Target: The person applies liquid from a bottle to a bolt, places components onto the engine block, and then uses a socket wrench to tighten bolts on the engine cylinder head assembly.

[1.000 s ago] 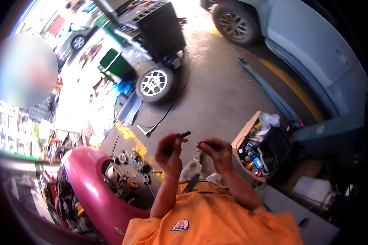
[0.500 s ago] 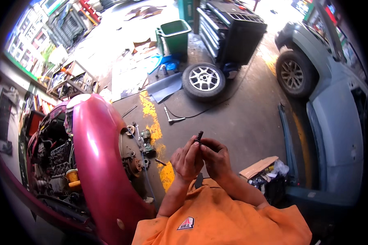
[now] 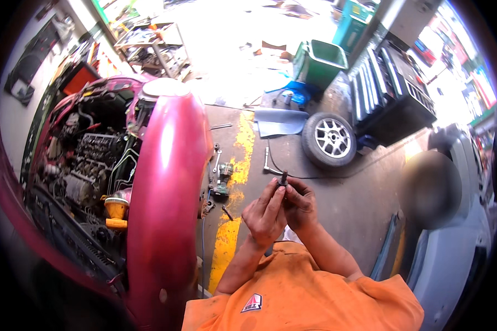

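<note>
A small dark bolt-like part (image 3: 283, 177) stands up between my fingertips, its narrow end pointing away from me. My left hand (image 3: 265, 215) pinches it from the left side, fingers bent and pressed together. From the other side my right hand (image 3: 300, 204) closes on the same part with thumb and fingers. Its lower end is hidden by my fingers, and I cannot tell its exact kind. Both hands are held up in front of my orange shirt (image 3: 309, 281), above the floor.
Left of me is a red car fender (image 3: 165, 198) beside an open engine bay (image 3: 88, 171) with a yellow funnel (image 3: 116, 209). Loose tools and metal parts (image 3: 222, 179) lie by the yellow floor line. Ahead are a wheel (image 3: 329, 140), a green bin (image 3: 320, 60) and a tool cabinet (image 3: 391, 99); a grey car (image 3: 452, 281) stands right.
My view has swung left, so more of the engine bay shows and the wheel and cabinet sit further right. Both hands still grip the small part together.
</note>
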Motion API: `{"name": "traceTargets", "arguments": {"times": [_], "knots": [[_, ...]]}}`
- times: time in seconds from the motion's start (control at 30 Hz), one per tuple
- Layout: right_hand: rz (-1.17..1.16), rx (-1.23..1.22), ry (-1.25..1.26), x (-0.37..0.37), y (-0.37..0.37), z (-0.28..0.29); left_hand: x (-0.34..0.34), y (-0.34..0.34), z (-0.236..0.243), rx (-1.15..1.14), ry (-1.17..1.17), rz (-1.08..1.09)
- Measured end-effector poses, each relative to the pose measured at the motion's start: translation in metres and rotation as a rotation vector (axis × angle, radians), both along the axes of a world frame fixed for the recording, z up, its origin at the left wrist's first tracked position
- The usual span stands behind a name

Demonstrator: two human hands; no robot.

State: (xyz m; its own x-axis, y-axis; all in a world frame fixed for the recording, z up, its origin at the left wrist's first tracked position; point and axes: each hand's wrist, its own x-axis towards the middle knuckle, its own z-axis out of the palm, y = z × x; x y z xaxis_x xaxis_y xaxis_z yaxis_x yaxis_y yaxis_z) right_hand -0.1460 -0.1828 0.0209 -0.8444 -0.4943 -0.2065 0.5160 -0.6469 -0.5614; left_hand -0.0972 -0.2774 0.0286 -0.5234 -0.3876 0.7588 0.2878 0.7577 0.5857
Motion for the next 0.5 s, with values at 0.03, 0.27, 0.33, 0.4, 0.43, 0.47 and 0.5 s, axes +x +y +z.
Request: {"name": "traceTargets", "arguments": {"times": [0.03, 0.27, 0.33, 0.4, 0.43, 0.47, 0.5], "knots": [[0.033, -0.026, 0.012, -0.012, -0.007, -0.004, -0.007, -0.005, 0.000, 0.008, -0.016, 0.019], [0.214, -0.082, 0.049, -0.105, -0.057, -0.019, -0.067, -0.032, 0.002, 0.049, -0.091, 0.243], [0.256, -0.099, 0.092, -0.145, -0.072, -0.022, -0.076, -0.037, 0.003, 0.089, -0.159, 0.337], [0.300, -0.052, 0.103, -0.178, -0.089, -0.019, -0.063, -0.041, -0.009, 0.286, -0.389, 0.522], [0.321, -0.070, 0.093, -0.194, -0.098, -0.017, -0.048, -0.041, -0.008, 0.484, -0.695, 0.652], [0.364, -0.057, 0.115, -0.210, -0.104, -0.018, -0.022, -0.047, -0.035, 0.505, -1.009, 0.723], [0.386, -0.059, 0.124, -0.223, -0.112, -0.020, 0.020, -0.051, -0.089, 0.471, -1.134, 0.747]]}}
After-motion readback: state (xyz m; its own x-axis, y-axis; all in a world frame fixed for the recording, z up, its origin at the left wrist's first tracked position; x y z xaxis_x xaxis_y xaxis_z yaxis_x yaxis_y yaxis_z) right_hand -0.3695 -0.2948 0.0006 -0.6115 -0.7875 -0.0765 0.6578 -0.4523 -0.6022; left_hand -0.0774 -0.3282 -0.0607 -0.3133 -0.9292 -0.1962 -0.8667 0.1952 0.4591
